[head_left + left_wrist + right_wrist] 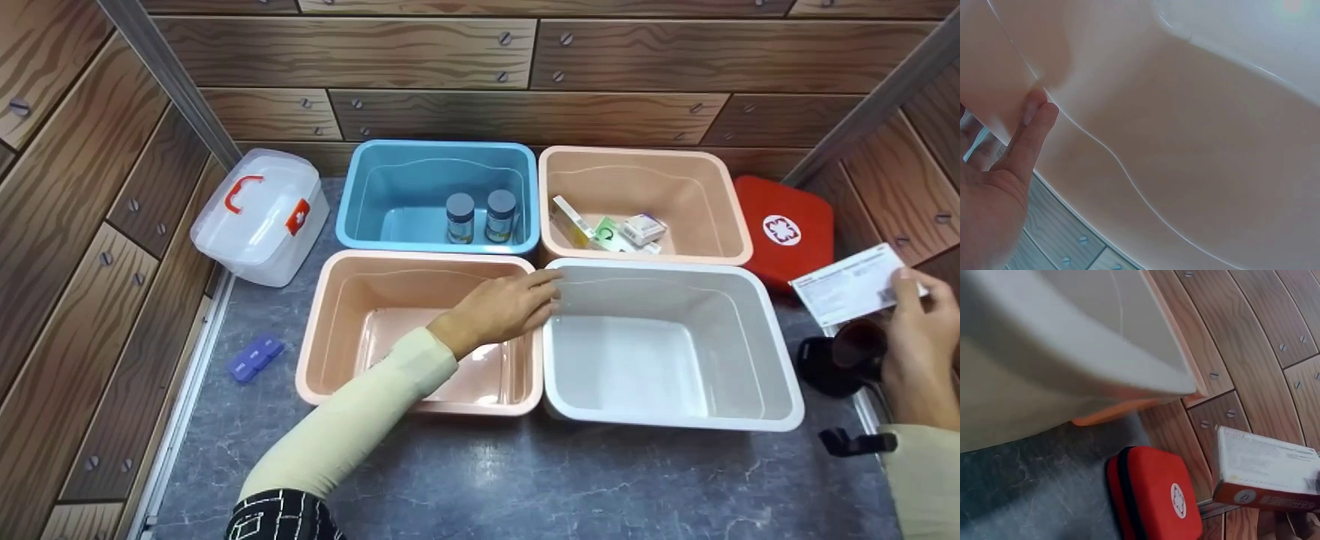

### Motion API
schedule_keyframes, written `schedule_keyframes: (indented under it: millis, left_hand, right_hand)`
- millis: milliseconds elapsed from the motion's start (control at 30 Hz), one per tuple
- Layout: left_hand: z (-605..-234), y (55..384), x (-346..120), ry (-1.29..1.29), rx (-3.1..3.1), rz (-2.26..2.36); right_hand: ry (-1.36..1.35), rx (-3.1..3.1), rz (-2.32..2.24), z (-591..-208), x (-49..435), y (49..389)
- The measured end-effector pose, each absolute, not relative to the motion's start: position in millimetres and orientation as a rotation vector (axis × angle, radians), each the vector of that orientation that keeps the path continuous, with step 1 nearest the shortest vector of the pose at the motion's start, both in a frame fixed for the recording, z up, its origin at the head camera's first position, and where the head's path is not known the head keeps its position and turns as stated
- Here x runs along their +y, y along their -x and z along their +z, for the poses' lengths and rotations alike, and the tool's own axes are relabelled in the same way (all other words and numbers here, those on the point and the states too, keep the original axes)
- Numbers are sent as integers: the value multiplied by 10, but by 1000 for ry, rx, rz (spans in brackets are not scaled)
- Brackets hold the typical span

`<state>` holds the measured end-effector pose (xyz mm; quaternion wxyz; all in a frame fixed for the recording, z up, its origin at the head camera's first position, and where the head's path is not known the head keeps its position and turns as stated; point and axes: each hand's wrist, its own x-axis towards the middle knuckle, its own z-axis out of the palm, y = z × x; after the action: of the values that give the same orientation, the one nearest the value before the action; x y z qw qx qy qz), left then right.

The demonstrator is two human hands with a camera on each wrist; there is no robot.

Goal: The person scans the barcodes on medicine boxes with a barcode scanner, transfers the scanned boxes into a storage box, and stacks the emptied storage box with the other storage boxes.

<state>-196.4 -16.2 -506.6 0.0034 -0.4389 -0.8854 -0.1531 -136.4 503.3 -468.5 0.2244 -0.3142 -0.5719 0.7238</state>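
In the head view my right hand (926,337) pinches a white medicine box (851,285) with printed text, held up at the far right, beyond the white bin (786,401). The right wrist view shows the same box (1266,464) with a reddish-brown side, and only dark fingertips at the frame's edge. My left hand (504,309) reaches over the front peach bin (330,322), fingers loosely extended to the rim where it meets the white bin. In the left wrist view, thumb and a finger of this hand (999,185) come close together by the bin's wall.
A blue bin (375,157) behind holds two dark-lidded bottles (480,219). Several medicine boxes (641,229) lie in the rear peach bin (720,202). A clear first-aid box (262,217) and purple pill organizer (256,358) stand left; a red first-aid case (787,202) lies right.
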Motion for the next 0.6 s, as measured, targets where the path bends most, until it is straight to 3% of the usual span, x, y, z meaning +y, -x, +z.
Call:
schedule_keyframes:
  millis: [600]
  left_hand:
    - [-5062,1971,-160,1390,-2808,-476]
  right_hand:
    - [876,-1182,2457,-5416,4834,1204]
